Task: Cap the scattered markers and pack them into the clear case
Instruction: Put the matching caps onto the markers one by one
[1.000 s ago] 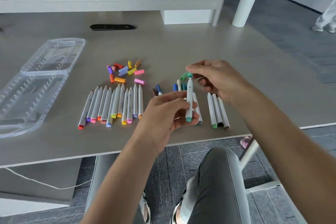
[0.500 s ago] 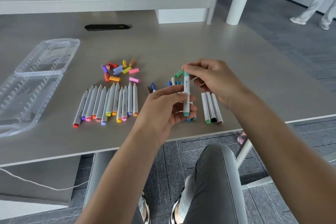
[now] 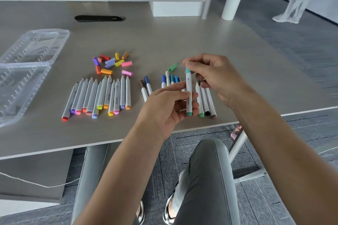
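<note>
The counter (image 3: 182, 38) is plain grey-beige with a pale edge. On it, the row of markers (image 3: 102, 95) has white-grey barrels with end colours of red, purple, pink, orange, lilac and yellow. Just beyond that row, the loose caps (image 3: 113, 63) are red, purple, yellow, orange, brown, lilac and pink. A green cap (image 3: 172, 67) lies right of them. The held marker (image 3: 188, 89) is white with teal ends. The case (image 3: 27, 71), left of the row, is colourless and clear.

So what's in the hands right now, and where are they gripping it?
One teal marker: left hand grips its lower barrel, right hand pinches the cap end at the top.
</note>
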A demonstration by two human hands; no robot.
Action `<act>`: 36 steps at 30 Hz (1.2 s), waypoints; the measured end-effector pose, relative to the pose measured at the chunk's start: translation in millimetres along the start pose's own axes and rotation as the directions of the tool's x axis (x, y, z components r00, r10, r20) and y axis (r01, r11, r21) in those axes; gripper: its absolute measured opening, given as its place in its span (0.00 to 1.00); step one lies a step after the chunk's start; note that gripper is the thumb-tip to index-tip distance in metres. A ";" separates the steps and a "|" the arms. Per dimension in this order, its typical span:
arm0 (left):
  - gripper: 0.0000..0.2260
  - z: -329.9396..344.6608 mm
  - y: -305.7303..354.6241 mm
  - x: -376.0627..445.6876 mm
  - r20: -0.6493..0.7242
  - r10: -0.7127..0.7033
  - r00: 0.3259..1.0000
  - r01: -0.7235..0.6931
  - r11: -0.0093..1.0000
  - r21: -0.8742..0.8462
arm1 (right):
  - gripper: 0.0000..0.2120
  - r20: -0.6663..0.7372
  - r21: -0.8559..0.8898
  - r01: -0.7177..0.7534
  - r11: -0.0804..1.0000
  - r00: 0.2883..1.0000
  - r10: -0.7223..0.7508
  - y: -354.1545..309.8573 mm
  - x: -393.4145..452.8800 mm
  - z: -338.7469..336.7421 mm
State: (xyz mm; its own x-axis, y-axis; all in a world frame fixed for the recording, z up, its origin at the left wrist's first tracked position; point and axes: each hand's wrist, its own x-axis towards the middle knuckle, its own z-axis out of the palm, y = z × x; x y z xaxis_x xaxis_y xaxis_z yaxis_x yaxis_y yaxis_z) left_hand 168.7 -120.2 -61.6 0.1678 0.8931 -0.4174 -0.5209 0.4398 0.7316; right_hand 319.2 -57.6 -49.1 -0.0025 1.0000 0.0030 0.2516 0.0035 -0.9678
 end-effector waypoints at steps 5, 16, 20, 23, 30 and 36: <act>0.13 4.0 -1.8 -6.9 0.010 0.025 1.000 -0.025 1.000 -0.018 | 0.06 -0.013 -0.020 0.010 1.000 1.000 -0.011 0.9 -1.5 2.0; 0.09 -12.1 5.9 -18.6 -0.067 0.229 0.971 -0.223 0.971 0.085 | 0.11 -0.071 -0.518 -0.068 0.853 0.997 0.036 12.9 33.7 -6.3; 0.10 -17.3 9.7 -22.6 -0.051 0.240 0.970 -0.234 0.967 0.099 | 0.12 -0.060 -0.700 -0.026 0.714 0.998 -0.023 14.3 33.7 7.7; 0.11 -19.9 10.7 -24.0 -0.046 0.236 0.971 -0.231 0.968 0.104 | 0.14 -0.087 -0.706 -0.009 0.708 0.993 -0.074 11.6 30.2 7.9; 0.11 -23.9 7.1 -27.2 -0.033 0.209 0.977 -0.205 0.975 0.081 | 0.13 -0.067 -0.801 -0.060 0.596 0.998 0.010 6.9 6.1 -11.1; 0.11 -25.6 1.7 -30.6 -0.024 0.214 0.976 -0.211 0.973 0.097 | 0.10 -0.107 -0.894 -0.096 0.437 0.994 0.000 -0.4 -4.8 5.6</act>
State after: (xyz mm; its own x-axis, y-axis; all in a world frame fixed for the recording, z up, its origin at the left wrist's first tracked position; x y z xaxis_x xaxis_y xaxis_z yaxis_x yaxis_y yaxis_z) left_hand 141.3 -149.2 -61.4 0.0320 0.9640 -0.2639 -0.4607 0.2485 0.8520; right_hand 313.7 -62.5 -50.1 0.1015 0.9944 0.0304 0.9757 -0.0935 -0.1983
